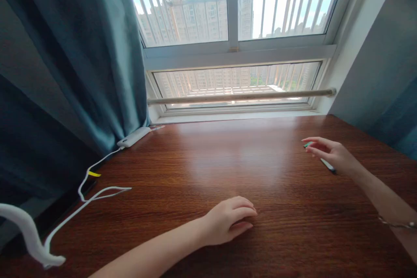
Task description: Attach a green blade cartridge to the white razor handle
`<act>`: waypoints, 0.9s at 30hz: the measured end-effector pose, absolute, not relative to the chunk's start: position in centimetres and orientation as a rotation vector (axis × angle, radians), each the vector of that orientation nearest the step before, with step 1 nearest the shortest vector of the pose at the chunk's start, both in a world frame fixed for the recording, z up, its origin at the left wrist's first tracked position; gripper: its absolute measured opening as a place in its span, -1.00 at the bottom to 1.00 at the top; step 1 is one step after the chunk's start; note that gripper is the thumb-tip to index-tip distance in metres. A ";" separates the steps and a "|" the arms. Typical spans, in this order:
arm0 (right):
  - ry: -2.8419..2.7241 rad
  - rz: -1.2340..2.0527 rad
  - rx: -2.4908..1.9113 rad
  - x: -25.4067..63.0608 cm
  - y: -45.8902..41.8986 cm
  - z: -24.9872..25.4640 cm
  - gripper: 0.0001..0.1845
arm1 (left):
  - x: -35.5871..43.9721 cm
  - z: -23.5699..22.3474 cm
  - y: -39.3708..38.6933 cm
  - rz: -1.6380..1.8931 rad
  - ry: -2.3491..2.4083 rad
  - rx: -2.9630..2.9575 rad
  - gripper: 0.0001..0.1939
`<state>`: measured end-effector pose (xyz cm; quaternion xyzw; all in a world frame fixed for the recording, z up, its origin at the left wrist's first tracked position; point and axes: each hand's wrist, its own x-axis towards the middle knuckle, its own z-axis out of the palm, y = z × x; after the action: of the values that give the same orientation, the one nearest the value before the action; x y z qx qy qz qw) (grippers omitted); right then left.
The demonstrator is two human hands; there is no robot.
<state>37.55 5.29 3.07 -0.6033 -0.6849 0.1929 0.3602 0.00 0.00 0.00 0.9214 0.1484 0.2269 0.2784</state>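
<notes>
My left hand rests palm down on the brown wooden table, its fingers loosely bent and the thumb apart. Nothing shows in it. Over at the right, my right hand hovers above a slim object with its thumb and fingers apart. Of that slim object, a white and dark end sticks out below the hand and a green tip shows by the fingertips. The hand covers its middle, so I cannot tell its exact kind or whether I touch it. A bracelet circles the right wrist.
At the left edge lies a white power strip against a blue curtain, with a white cable and a yellow tag. A thick white curved tube stands at the near left. Beyond the table is a window with a horizontal rail.
</notes>
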 end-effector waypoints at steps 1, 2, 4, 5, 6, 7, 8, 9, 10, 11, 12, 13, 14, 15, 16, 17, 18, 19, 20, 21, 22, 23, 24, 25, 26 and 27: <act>-1.534 0.132 -1.694 40.4 5.6 1.6 -0.59 | 0.0 -0.1 0.2 0.631 0.358 2.539 -0.75; -1.414 -0.010 -1.756 43.0 5.8 0.2 -0.61 | 0.0 -0.1 0.4 0.654 0.332 2.593 -0.78; -1.351 -0.135 -1.820 47.0 6.0 -2.2 -0.66 | 0.1 -0.1 0.7 0.667 0.311 2.682 -0.80; -1.369 -0.249 -1.832 48.4 6.2 -3.1 -0.66 | 0.2 -0.1 0.9 0.650 0.304 2.722 -0.80; -1.373 -0.340 -1.839 49.4 6.4 -3.9 -0.64 | 0.4 -0.1 1.0 0.621 0.289 2.764 -0.80; -1.405 -0.386 -1.857 50.1 6.7 -4.5 -0.60 | 0.6 0.0 1.1 0.584 0.269 2.810 -0.80; -1.449 -0.408 -1.881 50.5 7.1 -5.1 -0.57 | 1.0 0.0 1.3 0.546 0.246 2.859 -0.80; -1.472 -0.407 -1.901 50.9 7.5 -5.6 -0.55 | 1.4 0.1 1.5 0.514 0.222 2.908 -0.80; -1.489 -0.394 -1.925 51.1 7.9 -6.0 -0.53 | 2.0 0.2 1.8 0.492 0.197 2.955 -0.79; -1.493 -0.373 -1.951 51.3 8.3 -6.5 -0.52 | 2.8 0.3 2.2 0.481 0.175 2.998 -0.78; -1.491 -0.341 -1.979 51.4 8.5 -6.9 -0.51 | 3.8 0.5 2.7 0.477 0.152 3.038 -0.78; -1.485 -0.310 -2.007 51.6 8.8 -7.2 -0.50 | 4.9 0.6 3.2 0.472 0.130 3.072 -0.77; -1.480 -0.282 -2.028 51.8 8.9 -7.6 -0.48 | 6.3 0.8 3.9 0.488 0.107 3.104 -0.77; -1.478 -0.259 -2.042 52.0 8.9 -7.8 -0.46 | 7.8 1.0 4.6 0.477 0.086 3.145 -0.77; -1.478 -0.245 -2.048 52.2 9.0 -8.0 -0.44 | 9.5 1.2 5.4 0.461 0.068 3.189 -0.78; -1.480 -0.235 -2.048 52.3 8.9 -8.2 -0.43 | 11.3 1.3 6.2 0.447 0.055 3.230 -0.79; -1.480 -0.230 -2.046 52.4 8.9 -8.2 -0.43 | 13.1 1.4 6.9 0.441 0.053 3.271 -0.80; -1.477 -0.226 -2.043 52.5 8.9 -8.2 -0.44 | 15.1 1.4 7.6 0.438 0.093 3.302 -0.81; -1.472 -0.223 -2.040 52.5 8.8 -8.2 -0.44 | 17.0 1.3 8.2 0.443 0.134 3.326 -0.81; -1.464 -0.222 -2.038 52.4 8.8 -8.2 -0.43 | 18.9 1.1 8.7 0.458 0.190 3.347 -0.81; -1.455 -0.225 -2.037 52.3 8.8 -8.1 -0.42 | 20.8 0.8 9.0 0.477 0.258 3.367 -0.79; -1.448 -0.224 -2.036 52.1 8.8 -8.0 -0.41 | 22.6 0.5 9.3 0.490 0.317 3.385 -0.77; -1.444 -0.218 -2.033 51.8 8.9 -7.9 -0.39 | 24.3 0.0 9.5 0.512 0.373 3.400 -0.74; -1.445 -0.208 -2.028 51.5 8.9 -7.9 -0.38 | 25.8 -0.5 9.7 0.532 0.421 3.414 -0.70; -1.449 -0.195 -2.023 51.2 8.9 -7.8 -0.38 | 27.2 -1.0 9.8 0.541 0.453 3.425 -0.68; -1.457 -0.180 -2.016 50.9 9.0 -7.7 -0.38 | 28.5 -1.5 10.0 0.547 0.482 3.436 -0.66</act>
<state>50.90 8.97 -7.73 -0.7662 -0.5539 -0.0686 0.3183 28.46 9.98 -1.52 0.9615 0.1349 0.1530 -0.1843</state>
